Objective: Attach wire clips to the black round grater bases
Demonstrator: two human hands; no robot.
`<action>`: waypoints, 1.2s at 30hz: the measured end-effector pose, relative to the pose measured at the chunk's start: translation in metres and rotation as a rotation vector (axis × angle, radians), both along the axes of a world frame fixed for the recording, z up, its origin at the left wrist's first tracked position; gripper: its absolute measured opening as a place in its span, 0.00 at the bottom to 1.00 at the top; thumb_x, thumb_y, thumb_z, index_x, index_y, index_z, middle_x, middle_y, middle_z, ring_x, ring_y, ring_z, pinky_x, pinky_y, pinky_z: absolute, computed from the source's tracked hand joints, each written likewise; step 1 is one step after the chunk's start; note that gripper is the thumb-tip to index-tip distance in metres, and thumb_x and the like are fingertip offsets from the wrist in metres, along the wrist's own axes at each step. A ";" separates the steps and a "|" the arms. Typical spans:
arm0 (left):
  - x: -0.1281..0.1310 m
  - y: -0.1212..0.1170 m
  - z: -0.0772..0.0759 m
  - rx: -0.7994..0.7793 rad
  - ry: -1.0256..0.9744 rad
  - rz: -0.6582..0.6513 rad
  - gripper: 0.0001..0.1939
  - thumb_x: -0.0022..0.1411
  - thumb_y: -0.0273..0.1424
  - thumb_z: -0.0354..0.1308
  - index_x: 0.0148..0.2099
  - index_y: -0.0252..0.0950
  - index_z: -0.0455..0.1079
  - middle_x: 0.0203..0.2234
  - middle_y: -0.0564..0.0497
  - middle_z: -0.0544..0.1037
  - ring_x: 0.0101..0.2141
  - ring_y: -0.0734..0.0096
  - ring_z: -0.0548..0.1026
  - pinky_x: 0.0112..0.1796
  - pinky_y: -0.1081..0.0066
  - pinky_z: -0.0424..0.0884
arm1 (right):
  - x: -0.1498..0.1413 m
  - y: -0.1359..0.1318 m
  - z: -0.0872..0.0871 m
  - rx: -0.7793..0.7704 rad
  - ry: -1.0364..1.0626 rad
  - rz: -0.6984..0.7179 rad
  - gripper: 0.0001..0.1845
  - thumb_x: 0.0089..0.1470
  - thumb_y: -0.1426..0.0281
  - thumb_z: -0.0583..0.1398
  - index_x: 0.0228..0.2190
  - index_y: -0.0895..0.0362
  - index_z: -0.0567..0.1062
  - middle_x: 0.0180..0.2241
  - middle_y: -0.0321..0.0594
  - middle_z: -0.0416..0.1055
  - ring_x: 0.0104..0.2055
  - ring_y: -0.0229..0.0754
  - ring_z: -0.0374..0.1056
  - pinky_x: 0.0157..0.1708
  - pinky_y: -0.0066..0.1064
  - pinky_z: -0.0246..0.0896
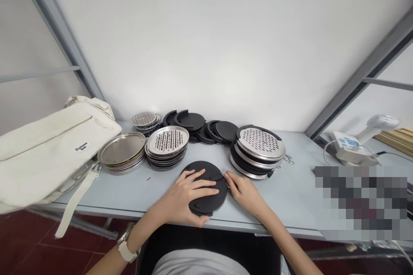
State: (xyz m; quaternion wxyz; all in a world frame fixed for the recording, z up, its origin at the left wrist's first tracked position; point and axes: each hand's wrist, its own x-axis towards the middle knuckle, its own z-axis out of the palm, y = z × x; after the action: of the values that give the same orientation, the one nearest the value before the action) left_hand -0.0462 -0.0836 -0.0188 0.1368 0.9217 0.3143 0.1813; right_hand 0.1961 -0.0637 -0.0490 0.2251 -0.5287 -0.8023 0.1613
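A round black plastic disc [208, 202] lies near the table's front edge. My left hand [190, 197] rests on top of it, fingers spread flat and thumb at the near rim. At the disc's right edge, my right hand [241, 191] has its fingers closed in a pinch on a small metal ring [222, 174], mostly covered by the fingers. Right of the disc stands a stack of round graters [260, 142] with black rims and metal rings hanging off the side. Left of it is a stack of metal grater plates [167, 142].
A pile of smooth metal discs [122, 148] sits beside a cream bag [54, 150] at the left. Small grater plates [144, 119] and black plastic discs [192, 121] lie along the wall. A white handheld scanner [380, 124] stands at the right, near a pixelated patch.
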 end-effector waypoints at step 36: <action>0.004 0.003 -0.006 0.057 0.028 0.018 0.34 0.51 0.35 0.63 0.61 0.51 0.61 0.59 0.56 0.67 0.63 0.52 0.55 0.60 0.54 0.50 | 0.001 0.001 0.011 0.019 -0.071 -0.009 0.19 0.66 0.67 0.44 0.27 0.54 0.66 0.21 0.35 0.66 0.23 0.39 0.63 0.27 0.28 0.50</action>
State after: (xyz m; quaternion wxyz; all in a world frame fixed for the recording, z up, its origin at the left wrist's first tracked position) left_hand -0.0424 -0.0803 -0.0245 0.1044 0.9249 0.3192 0.1785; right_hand 0.1971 -0.0626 -0.0385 0.2026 -0.5357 -0.8088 0.1336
